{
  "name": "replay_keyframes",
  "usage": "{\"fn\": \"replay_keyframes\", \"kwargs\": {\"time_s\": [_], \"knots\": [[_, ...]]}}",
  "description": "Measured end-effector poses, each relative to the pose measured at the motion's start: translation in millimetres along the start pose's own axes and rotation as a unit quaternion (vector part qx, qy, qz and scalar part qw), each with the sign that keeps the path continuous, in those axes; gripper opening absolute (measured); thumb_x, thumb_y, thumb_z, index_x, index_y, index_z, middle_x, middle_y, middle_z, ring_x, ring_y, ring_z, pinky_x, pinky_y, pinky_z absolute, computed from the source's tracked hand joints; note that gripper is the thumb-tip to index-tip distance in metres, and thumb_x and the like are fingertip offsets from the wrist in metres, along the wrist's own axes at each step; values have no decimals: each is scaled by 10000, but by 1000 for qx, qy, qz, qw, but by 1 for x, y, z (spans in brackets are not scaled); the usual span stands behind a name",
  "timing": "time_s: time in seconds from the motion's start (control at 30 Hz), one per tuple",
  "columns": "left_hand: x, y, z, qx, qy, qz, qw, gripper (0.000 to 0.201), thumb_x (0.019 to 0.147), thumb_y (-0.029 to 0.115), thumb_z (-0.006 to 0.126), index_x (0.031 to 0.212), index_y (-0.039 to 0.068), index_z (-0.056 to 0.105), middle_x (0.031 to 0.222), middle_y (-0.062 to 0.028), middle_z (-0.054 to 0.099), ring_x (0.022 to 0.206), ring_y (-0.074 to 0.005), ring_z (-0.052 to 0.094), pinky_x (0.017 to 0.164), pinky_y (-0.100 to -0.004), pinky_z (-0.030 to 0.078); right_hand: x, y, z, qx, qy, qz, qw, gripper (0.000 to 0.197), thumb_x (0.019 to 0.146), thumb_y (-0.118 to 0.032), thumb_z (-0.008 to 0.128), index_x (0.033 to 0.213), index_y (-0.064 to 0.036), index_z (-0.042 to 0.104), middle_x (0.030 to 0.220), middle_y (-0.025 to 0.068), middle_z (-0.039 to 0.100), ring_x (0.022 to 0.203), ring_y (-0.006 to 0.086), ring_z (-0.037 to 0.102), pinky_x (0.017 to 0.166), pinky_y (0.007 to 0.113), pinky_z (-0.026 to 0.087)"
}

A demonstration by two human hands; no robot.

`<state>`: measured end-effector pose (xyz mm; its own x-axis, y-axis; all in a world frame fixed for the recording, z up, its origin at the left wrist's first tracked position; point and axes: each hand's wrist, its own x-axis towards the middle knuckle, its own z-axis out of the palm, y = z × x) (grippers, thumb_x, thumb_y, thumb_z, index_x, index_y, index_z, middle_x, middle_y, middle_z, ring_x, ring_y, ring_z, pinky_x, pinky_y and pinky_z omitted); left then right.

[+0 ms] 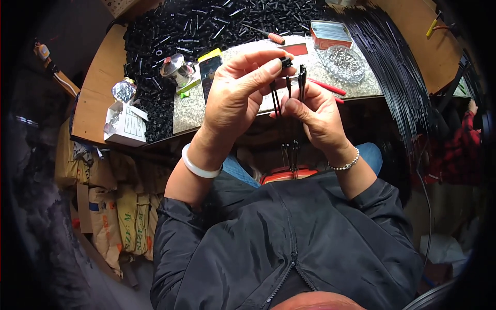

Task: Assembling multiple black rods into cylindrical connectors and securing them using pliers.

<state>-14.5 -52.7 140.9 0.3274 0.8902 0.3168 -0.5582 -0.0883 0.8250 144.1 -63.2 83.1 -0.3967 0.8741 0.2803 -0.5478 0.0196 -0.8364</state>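
Between its thumb and fingers, my left hand [232, 95] pinches a small black plastic part [286, 62]. Just to the right and slightly lower, my right hand [321, 118] is closed round several thin black rods [302, 77], whose upper ends stick up past the fingers. More thin dark lengths hang below the two hands toward my lap. Both hands are raised in front of the near table edge, close together. The left fingertips nearly reach the rods; whether they touch cannot be told. The right fingers partly hide the rods.
Loose black parts [186, 28] heap over the far and left table [95, 98]. Long black rods [385, 67] spread at right. Nearby lie a glass dish [344, 63], red-sided box [330, 34], phone [209, 72], lidded jar [178, 70], white box [125, 124] and red-handled tool [326, 86].
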Motion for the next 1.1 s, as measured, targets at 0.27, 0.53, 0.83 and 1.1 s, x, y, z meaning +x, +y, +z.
{"fn": "replay_keyframes", "kwargs": {"time_s": [0.27, 0.53, 0.83, 1.1], "knots": [[-8, -1, 3, 123, 6, 41, 992, 292, 794, -86, 603, 1083, -58, 579, 1045, -145, 604, 940, -195, 611, 860, -304, 509, 1, 4, 1, 6, -9, -9, 1000, 135, 860, -127, 626, 883, -27, 538, 801, 42, 574, 737, 113, 579, 735, 332, 545], [-9, -1, 0, 150, -1, 58, 987, 264, 803, -32, 631, 1063, -63, 591, 1018, -153, 620, 907, -188, 621, 833, -305, 521, 1, 4, 3, 14, -10, -8, 1000, 134, 860, -127, 625, 882, -27, 539, 803, 43, 578, 741, 116, 579, 743, 337, 546], [-7, -5, -1, 183, -10, 100, 978, 227, 799, -32, 638, 1022, -63, 611, 979, -152, 633, 863, -181, 627, 784, -289, 522, 1, -4, -4, 148, -4, -5, 989, 174, 865, -133, 628, 980, -20, 563, 850, 26, 615, 760, 92, 605, 701, 209, 501], [-5, -3, 6, 177, -17, 78, 981, 235, 787, -22, 650, 1018, -51, 618, 980, -144, 634, 917, -191, 612, 835, -302, 499, 2, -6, -10, 36, -29, -29, 999, 153, 881, -171, 610, 942, -32, 592, 883, 1, 620, 831, 86, 609, 719, 226, 505]]}}
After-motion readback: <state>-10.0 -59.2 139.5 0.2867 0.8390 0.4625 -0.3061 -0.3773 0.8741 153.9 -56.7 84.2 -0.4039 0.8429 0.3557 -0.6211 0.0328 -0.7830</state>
